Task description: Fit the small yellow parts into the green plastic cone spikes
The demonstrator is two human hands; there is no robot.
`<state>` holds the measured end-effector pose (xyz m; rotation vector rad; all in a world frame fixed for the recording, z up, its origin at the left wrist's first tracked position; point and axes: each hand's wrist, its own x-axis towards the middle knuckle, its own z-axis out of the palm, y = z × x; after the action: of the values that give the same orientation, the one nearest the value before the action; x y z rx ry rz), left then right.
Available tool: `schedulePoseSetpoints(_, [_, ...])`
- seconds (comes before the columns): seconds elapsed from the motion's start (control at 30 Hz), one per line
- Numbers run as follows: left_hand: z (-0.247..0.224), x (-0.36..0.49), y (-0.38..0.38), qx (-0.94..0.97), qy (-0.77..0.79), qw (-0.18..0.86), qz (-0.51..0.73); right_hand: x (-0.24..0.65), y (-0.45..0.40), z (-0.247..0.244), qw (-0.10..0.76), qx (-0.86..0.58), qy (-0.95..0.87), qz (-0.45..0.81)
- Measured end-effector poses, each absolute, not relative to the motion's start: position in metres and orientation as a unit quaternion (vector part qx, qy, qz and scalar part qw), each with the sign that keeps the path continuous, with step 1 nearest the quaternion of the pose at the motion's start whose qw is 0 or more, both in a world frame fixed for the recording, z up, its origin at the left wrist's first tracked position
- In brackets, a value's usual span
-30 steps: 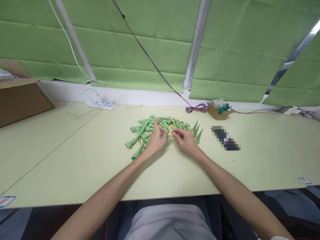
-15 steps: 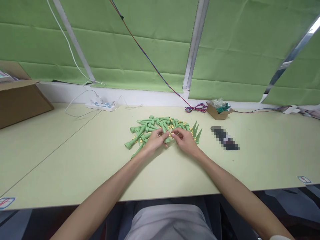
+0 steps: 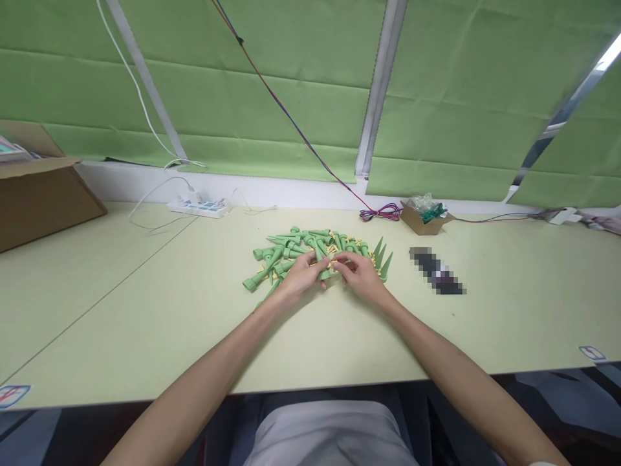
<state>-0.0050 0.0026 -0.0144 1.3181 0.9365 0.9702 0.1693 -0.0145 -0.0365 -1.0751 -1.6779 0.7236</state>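
Observation:
My left hand (image 3: 301,277) is closed around a green plastic watering spike (image 3: 325,274), whose wide ribbed end shows below the fingers. My right hand (image 3: 361,274) meets it from the right, thumb and forefinger pinching a small yellow valve piece (image 3: 332,263) against the spike's side. The fingertips partly cover the yellow piece, so I cannot tell how deep it sits. Around and behind both hands lies a loose pile of green spikes (image 3: 277,252), with small yellow pieces scattered among them. Several pointed spikes (image 3: 383,259) lie together just right of my right hand.
A small open carton (image 3: 421,223) with clear plastic and dark green items stands at the back right, beside a coiled cable (image 3: 381,212). A pixelated dark object (image 3: 436,270) lies to the right. At the back left are a power strip (image 3: 200,207) and a large cardboard box (image 3: 46,210).
Both hands stay on the same spike and yellow piece, with only slight finger movement. The whole view has shifted very slightly.

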Motion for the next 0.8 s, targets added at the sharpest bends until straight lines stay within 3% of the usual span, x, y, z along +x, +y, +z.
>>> schedulePoseSetpoints(0.8, [-0.0139,-0.0034,-0.0009,0.579,0.388,0.585,0.415,0.17,-0.0147,-0.0387,0.467,-0.47,-0.687,0.298])
